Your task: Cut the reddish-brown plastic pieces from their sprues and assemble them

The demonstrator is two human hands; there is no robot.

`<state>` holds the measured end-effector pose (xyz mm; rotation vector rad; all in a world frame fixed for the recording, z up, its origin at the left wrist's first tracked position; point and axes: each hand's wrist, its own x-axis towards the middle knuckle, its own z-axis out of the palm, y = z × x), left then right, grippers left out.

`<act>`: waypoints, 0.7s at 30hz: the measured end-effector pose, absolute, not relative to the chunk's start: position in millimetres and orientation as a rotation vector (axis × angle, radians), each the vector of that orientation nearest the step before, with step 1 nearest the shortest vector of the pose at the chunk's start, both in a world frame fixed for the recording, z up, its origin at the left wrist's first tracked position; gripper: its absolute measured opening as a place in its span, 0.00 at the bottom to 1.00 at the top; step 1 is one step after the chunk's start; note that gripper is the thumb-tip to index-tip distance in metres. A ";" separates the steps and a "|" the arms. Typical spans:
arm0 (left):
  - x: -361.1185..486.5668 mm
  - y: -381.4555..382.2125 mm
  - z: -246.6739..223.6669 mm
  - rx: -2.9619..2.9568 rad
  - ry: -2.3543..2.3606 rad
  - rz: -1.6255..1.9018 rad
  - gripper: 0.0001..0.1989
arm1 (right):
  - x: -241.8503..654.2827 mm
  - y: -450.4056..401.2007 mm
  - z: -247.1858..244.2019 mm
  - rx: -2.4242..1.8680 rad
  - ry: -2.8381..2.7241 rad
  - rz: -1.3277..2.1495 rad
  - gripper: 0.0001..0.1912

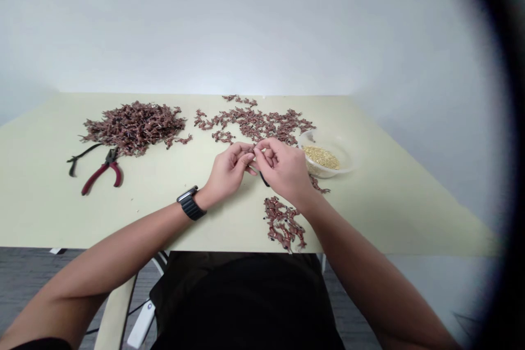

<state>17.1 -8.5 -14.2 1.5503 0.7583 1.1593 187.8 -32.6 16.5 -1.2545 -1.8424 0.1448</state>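
My left hand (227,170) and my right hand (284,168) meet at the middle of the table, fingertips together. Between them they pinch a small reddish-brown piece (251,149), mostly hidden by my fingers. A short black strip (263,179) shows just below my right fingers. Many similar pieces lie in a loose spread (254,124) just beyond my hands. A smaller cluster (284,223) lies below my right wrist, and a large heap (133,128) sits to the left. A clear plastic bowl (324,156) of yellow grains stands beside my right hand.
Red-handled pliers (102,171) and a black cord (84,154) lie left of my left hand on the pale yellow-green table (41,213). A black wristband watch (191,202) circles my left wrist. A white power strip (141,324) lies on the grey floor below the table's near edge.
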 end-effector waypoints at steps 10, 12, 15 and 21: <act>18.2 -10.8 -9.0 1.544 0.712 1.152 0.18 | 188.6 -30.8 11.6 -1.225 -1.937 -0.031 0.09; 18.4 -11.9 -6.6 1.529 0.672 1.142 0.18 | 188.9 -30.9 12.3 -1.214 -1.965 -0.076 0.10; 16.7 -12.3 -5.8 1.584 0.683 1.157 0.18 | 187.7 -31.8 11.2 -1.213 -1.970 -0.098 0.11; 4.9 -6.7 -14.9 2.084 0.956 1.270 0.13 | 175.4 -35.6 9.5 -1.330 -1.645 0.282 0.07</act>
